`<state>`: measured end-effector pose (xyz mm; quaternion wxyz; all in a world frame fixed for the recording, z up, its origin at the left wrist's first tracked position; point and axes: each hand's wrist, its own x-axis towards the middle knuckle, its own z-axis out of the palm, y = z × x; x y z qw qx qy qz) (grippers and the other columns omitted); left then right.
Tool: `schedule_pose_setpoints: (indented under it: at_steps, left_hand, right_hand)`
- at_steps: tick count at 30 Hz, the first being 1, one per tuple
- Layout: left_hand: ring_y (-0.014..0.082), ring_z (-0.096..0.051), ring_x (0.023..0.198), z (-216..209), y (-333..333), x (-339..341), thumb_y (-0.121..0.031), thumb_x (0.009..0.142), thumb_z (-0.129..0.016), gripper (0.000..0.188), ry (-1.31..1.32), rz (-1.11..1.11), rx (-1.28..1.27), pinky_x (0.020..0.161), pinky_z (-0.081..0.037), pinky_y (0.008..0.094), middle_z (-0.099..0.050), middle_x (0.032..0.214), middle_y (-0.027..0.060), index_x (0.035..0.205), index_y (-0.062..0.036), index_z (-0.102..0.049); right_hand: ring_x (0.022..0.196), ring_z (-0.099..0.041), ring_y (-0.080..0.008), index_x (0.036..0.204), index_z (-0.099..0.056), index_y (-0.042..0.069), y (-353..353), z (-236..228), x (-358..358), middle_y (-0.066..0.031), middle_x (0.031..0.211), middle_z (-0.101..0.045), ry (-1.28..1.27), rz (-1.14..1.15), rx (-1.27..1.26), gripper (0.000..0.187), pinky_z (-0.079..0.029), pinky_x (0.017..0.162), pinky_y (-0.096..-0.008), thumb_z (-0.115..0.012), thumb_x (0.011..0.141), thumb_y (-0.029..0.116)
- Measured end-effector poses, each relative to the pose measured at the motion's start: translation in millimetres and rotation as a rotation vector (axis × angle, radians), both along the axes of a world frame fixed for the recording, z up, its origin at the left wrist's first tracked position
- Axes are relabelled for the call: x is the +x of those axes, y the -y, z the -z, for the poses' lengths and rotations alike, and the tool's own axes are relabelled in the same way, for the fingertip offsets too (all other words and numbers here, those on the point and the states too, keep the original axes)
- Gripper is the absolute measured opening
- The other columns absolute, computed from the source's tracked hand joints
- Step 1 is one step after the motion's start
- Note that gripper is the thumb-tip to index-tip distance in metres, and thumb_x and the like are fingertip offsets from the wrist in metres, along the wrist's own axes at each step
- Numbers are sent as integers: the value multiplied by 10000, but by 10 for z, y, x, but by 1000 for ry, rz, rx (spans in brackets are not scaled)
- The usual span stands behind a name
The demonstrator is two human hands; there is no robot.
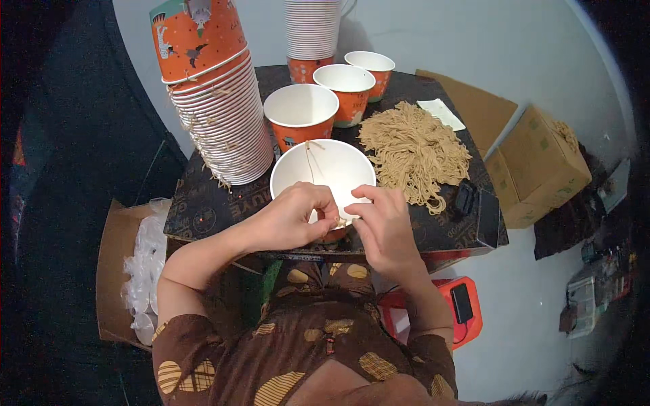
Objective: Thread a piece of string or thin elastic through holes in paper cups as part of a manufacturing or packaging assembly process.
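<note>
A paper bucket (342,164), white inside and orange outside, stands at the table's near edge. A tan string (311,160) comes through its far rim and runs down inside. At the near rim, my left hand (298,215) pinches the string with thumb and forefinger. Close beside it, my right hand (383,227) has curled fingers at the same rim, around the string's end. What exactly lies between the right fingertips is partly hidden. To the right is a heap of cut tan strings (416,150).
A tall, leaning stack of paper buckets (223,125) with strings rises at left. Three single buckets (301,108) and another stack (313,30) stand behind. Cardboard boxes (542,162) sit at right, a box of clear plastic cups (145,264) at lower left, a red stool (467,291) below.
</note>
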<state>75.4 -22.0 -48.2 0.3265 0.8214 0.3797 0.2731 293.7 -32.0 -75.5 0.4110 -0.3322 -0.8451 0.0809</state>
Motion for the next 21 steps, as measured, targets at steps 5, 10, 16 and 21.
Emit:
schedule_pose_setpoints:
  at_steps: [5, 10, 16, 21]
  left_hand:
    - [214, -643, 757, -1, -1, 4, -34, 804, -670, 51, 6, 16, 34, 733, -479, 354, -659, 771, 97, 811, -1, -631]
    - [209, -667, 693, 12, -15, -18, -22, 783, -659, 48, 37, 42, 100, 616, -504, 351, -667, 729, 123, 795, 20, -639]
    - [216, -669, 701, 1, -29, -23, -11, 762, -650, 44, 43, 49, 85, 637, -507, 351, -672, 741, 122, 792, 20, -641]
    - [215, -617, 827, -46, -22, -56, -16, 775, -649, 61, -8, 76, 13, 911, -442, 365, -626, 793, 49, 792, -46, -598]
  right_hand:
    - [1104, -495, -316, 928, -646, 54, -46, -4, -9, -89, 1155, -624, 60, -71, -22, 103, -384, 947, -408, -654, 826, 66]
    - [1053, -522, -309, 883, -611, 46, -100, 17, -25, -82, 1094, -647, -80, -180, -157, 70, -394, 940, -406, -651, 825, 48]
    - [1057, -526, -280, 865, -598, 81, -117, 69, 2, -40, 1075, -653, -156, -98, -117, 79, -355, 899, -407, -665, 824, 68]
    - [1027, -531, -297, 875, -565, 54, -92, 36, 31, -88, 1054, -650, -154, -44, -48, 112, -391, 941, -404, -633, 815, -13]
